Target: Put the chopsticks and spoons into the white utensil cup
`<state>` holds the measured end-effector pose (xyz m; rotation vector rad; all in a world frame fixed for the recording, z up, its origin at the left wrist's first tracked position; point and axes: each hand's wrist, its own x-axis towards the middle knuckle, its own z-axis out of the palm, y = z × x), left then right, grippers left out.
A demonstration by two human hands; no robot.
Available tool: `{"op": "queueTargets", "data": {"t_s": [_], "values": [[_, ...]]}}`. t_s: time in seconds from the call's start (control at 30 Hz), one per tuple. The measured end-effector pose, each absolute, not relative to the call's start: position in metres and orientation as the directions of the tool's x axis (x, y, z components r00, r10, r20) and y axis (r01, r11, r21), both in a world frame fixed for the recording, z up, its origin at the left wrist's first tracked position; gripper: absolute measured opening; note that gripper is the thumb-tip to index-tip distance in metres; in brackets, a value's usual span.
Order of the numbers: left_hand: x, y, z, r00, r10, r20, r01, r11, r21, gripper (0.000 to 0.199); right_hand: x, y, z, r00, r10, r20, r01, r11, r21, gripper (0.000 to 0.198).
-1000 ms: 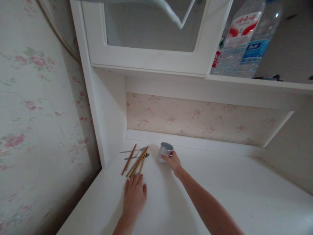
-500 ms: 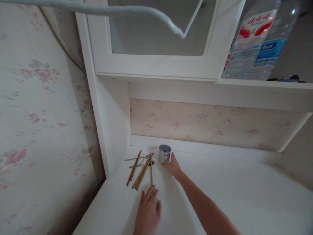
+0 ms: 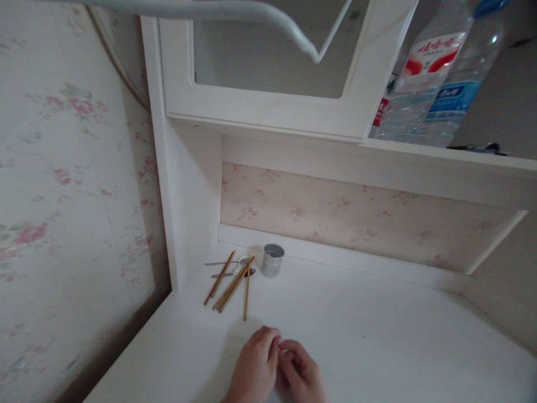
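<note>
Left of frame centre, slim brown wooden chopsticks (image 3: pixel 230 289), loosely fanned: probably light, stiff, apt to roll; best pinched mid-length. Crossed with their far ends, a dark-bowled metal spoon (image 3: pixel 252 272), likely to snag. Bottom centre, left hand (image 3: pixel 255 364), fingers curled; above, upright grey perforated metal cup (image 3: pixel 272 267), likely light, rigid, best held round the wall. Beside, right hand (image 3: pixel 302 369), touching the left; cannot tell if gripping anything in either. Upper right, clear plastic bottles (image 3: pixel 423 92), well apart.
</note>
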<state>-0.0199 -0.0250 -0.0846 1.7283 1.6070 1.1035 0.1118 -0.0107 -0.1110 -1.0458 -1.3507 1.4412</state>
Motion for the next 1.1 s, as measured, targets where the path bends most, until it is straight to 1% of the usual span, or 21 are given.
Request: {"op": "queueTargets", "data": {"t_s": [0.1,0.17,0.2,0.33,0.47,0.57,0.83,0.97,1.1], "values": [[0.01,-0.017,-0.084,-0.089,0.993,0.076,0.312,-0.045,0.949,0.03,0.118,-0.009,-0.103,-0.155,0.988,-0.003,-0.147,-0.026,-0.989,0.038],[0.026,-0.012,-0.085,-0.126,0.992,0.014,0.183,0.009,0.983,0.029,0.123,-0.003,-0.101,-0.108,0.994,-0.035,-0.218,-0.058,-0.974,0.037],[0.031,-0.01,-0.086,-0.139,0.99,0.0,0.15,0.021,0.988,0.028,0.125,-0.001,-0.102,-0.094,0.994,-0.053,-0.243,-0.075,-0.967,0.037],[0.035,-0.007,-0.094,-0.129,0.992,0.003,0.129,0.014,0.992,0.027,0.131,0.001,-0.107,-0.097,0.991,-0.087,-0.276,-0.111,-0.955,0.039],[0.028,-0.004,-0.103,-0.087,0.992,-0.095,0.057,0.1,0.993,0.028,0.127,-0.003,-0.101,-0.166,0.98,-0.112,-0.28,-0.155,-0.947,0.036],[0.027,0.0,-0.108,-0.07,0.987,-0.144,0.016,0.146,0.989,0.03,0.123,-0.004,-0.096,-0.181,0.979,-0.091,-0.275,-0.14,-0.951,0.038],[0.028,0.001,-0.111,-0.052,0.989,-0.138,-0.025,0.137,0.99,0.028,0.126,-0.001,-0.106,-0.199,0.979,-0.041,-0.213,-0.084,-0.974,0.037],[0.029,0.002,-0.113,-0.055,0.99,-0.129,-0.038,0.127,0.991,0.027,0.127,0.001,-0.111,-0.213,0.977,-0.025,-0.218,-0.073,-0.973,0.035],[0.029,0.002,-0.113,-0.043,0.993,-0.108,-0.056,0.106,0.993,0.025,0.127,0.002,-0.113,-0.207,0.978,-0.018,-0.229,-0.066,-0.971,0.038]]}}
